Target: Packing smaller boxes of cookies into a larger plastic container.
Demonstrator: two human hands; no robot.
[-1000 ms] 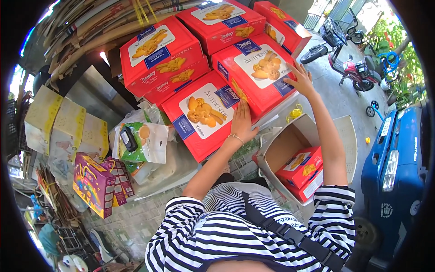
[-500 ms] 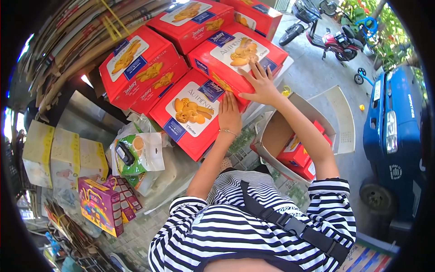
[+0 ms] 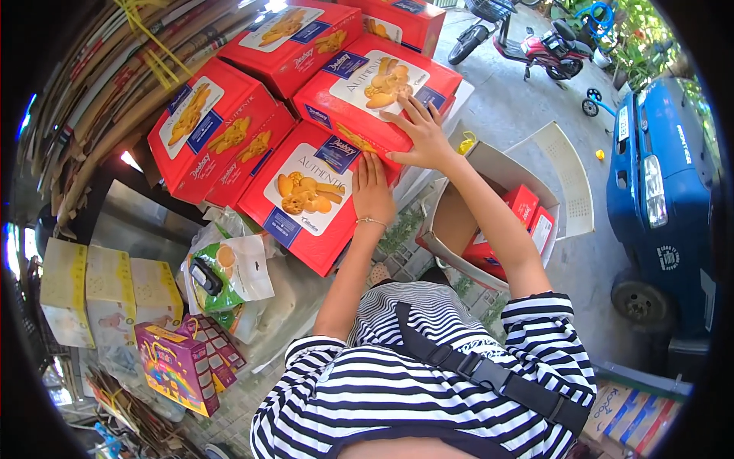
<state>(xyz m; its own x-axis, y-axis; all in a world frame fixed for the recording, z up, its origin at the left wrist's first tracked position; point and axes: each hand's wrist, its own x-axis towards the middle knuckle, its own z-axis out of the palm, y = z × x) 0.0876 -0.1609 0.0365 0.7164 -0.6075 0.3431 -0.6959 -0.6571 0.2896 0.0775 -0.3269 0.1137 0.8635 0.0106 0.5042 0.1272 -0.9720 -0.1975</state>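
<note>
Outdoors, seen from the head camera, a person in a black-and-white striped top leans over a stack of red biscuit boxes filling the upper centre of the frame. Left hand lies flat, fingers together and extended, on the right edge of the lower red box, whose lid shows a picture of assorted biscuits. Right hand is spread open, fingers splayed, pressing on the lid of the upper red box, which sits partly over the lower one. Neither hand grips anything; both rest palm down. More red boxes of the same kind lie touching these at the upper left and top of the frame.

At centre right, just below the right forearm, an open cardboard carton holds smaller red boxes. Lower left shows a green-and-white snack bag, a row of yellow cartons and a purple gift box. Flattened cardboard is bundled along the upper left. A blue vehicle stands at the right edge, with a red scooter parked at the upper right.
</note>
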